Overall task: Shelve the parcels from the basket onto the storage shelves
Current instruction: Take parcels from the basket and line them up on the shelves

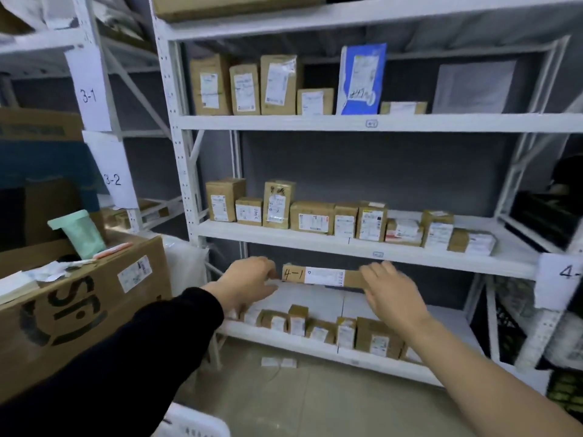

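Note:
A long flat cardboard parcel [321, 275] marked "4-1" with a white label hangs in front of the white storage shelves [347, 123], between the middle and bottom boards. My left hand [249, 280] grips its left end. My right hand [389, 288] holds its right end, fingers over the top edge. The white basket [195, 421] shows only as a rim at the bottom edge, below my left sleeve.
Rows of small labelled cardboard parcels stand on the upper shelf [284, 86], the middle shelf [347, 222] and the bottom shelf [315, 329]. A blue mailer [362, 77] leans on the upper shelf. A large cardboard box [79, 304] stands at left. Black crates [511, 329] sit at right.

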